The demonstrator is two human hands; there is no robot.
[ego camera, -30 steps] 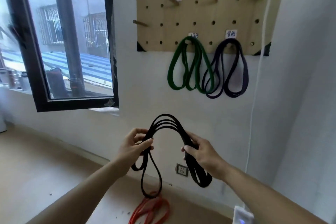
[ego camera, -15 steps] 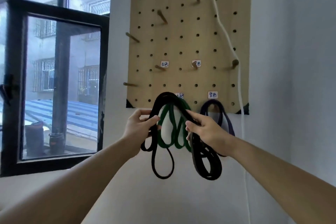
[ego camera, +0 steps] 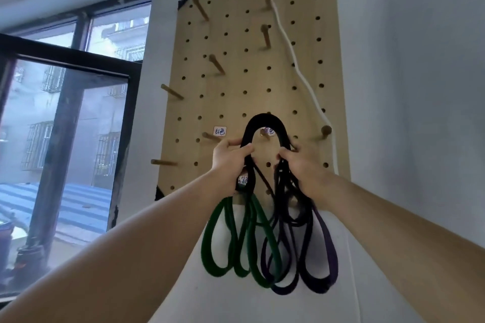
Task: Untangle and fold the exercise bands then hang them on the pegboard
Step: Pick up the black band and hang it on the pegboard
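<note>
Folded black rubber exercise band (ego camera: 265, 120) was pinched by left hand (ego camera: 231, 158) and right hand (ego camera: 301, 168). A short wooden peg (ego camera: 263, 134) was framed by its arch, near the light wooden pegboard's (ego camera: 236, 81) lower edge. The arch was best held wide and seated fully behind the peg tip.

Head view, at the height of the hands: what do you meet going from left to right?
Window frame → bare peg → left hand → black band → right hand → round-tipped peg.
</note>
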